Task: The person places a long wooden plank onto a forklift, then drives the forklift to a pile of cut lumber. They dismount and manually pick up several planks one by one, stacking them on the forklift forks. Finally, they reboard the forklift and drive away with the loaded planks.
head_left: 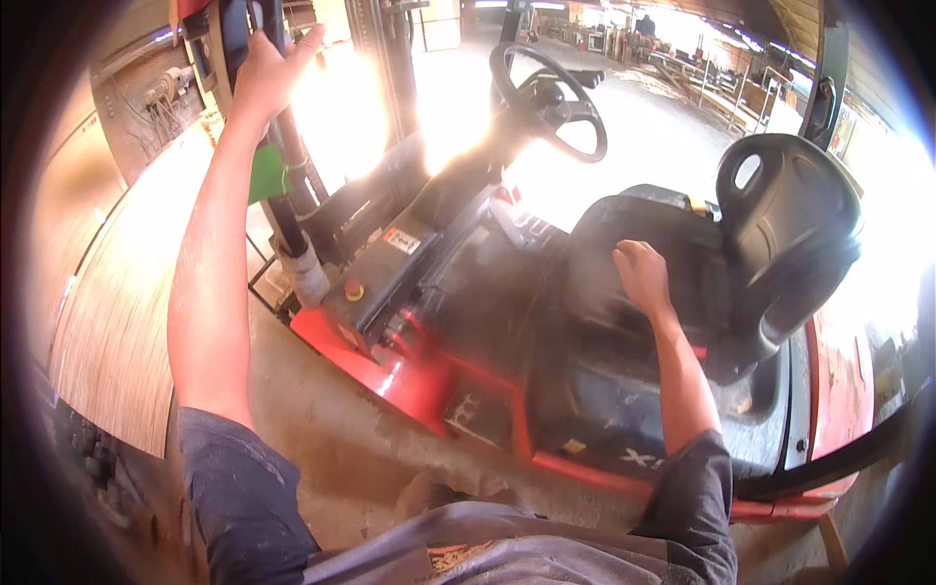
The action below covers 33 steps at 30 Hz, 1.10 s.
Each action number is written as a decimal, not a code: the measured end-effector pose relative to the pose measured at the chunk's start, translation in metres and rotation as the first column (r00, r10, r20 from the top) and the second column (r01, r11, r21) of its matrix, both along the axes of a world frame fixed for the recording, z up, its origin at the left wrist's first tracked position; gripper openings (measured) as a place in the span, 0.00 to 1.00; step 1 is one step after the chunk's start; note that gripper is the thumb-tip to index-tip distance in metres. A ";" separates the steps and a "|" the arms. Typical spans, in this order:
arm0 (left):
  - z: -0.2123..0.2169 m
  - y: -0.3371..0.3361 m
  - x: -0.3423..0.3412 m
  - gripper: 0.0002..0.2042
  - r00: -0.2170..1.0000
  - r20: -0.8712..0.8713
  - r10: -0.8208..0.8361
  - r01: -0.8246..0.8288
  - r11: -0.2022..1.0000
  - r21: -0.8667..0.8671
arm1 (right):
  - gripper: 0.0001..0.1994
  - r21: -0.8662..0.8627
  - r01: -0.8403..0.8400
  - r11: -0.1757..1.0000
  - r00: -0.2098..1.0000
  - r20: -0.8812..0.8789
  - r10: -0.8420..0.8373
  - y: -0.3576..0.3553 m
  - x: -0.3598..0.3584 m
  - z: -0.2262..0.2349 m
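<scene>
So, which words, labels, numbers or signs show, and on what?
Wording not copied:
White lettering, black plastic seat base: partly covered by dark sleeve.
White rectangular label, black forklift panel: too small.
Yellow sticker, seat base: blurred.
Orange print, grey fabric shirt: unreadable.
Dark marking, brown board: too small.

— On my feed, the black, slot-backed seat (707, 253) looks like smooth, semi-glossy plastic.
— I see the red curved body panel (356, 366) as glossy painted metal, the brown layered stack (127, 351) as rough-edged wood.
</scene>
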<state>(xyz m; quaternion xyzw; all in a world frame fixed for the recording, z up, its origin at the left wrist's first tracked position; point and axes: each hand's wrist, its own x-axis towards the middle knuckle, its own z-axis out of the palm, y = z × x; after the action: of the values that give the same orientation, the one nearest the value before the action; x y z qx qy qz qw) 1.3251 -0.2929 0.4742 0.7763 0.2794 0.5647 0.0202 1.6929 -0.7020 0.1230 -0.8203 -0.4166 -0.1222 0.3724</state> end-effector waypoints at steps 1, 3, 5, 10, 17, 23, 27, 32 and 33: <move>0.005 0.013 0.010 0.36 0.988 0.082 -0.129 0.143 0.968 -0.204 | 0.21 -0.058 0.060 0.996 0.996 0.067 -0.056 0.017 0.026 -0.001; 0.005 0.032 0.022 0.26 0.970 0.221 -0.101 0.182 0.902 -0.390 | 0.25 -0.164 0.202 0.966 0.965 0.201 -0.167 0.042 0.066 -0.019; -0.003 0.041 0.025 0.22 0.908 0.363 -0.209 0.328 0.895 -0.304 | 0.30 -0.266 0.334 0.904 0.936 0.208 -0.284 0.051 0.086 -0.054; -0.015 0.041 0.023 0.25 0.866 0.423 -0.269 0.397 0.882 -0.253 | 0.30 -0.233 0.394 0.889 0.900 0.296 -0.321 0.055 0.103 -0.122; -0.017 0.029 0.031 0.22 0.802 0.517 -0.300 0.452 0.870 -0.196 | 0.28 -0.132 0.318 0.939 0.922 0.273 -0.274 0.048 0.112 -0.125; -0.021 0.011 0.024 0.20 0.757 0.619 -0.210 0.483 0.818 -0.312 | 0.33 -0.289 0.335 0.896 0.942 0.123 -0.313 0.053 0.093 -0.076; -0.010 0.000 0.025 0.22 0.797 0.531 -0.288 0.507 0.797 -0.329 | 0.38 -0.515 0.247 0.821 0.956 -0.008 -0.293 0.043 0.077 -0.027; 0.001 -0.007 0.029 0.23 0.775 0.600 -0.197 0.541 0.699 -0.469 | 0.45 -0.694 0.070 0.716 0.919 -0.233 -0.316 0.006 0.065 -0.007; 0.001 -0.009 0.029 0.22 0.803 0.570 -0.172 0.498 0.719 -0.485 | 0.45 -0.717 0.018 0.697 0.868 -0.334 -0.366 -0.003 0.063 -0.009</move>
<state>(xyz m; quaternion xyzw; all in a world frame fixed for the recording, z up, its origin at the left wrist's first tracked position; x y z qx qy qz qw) 1.3543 -0.3014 0.4752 0.5967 0.2818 0.6046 0.4461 1.7557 -0.7053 0.1136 -0.9437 -0.2420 0.1978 0.1087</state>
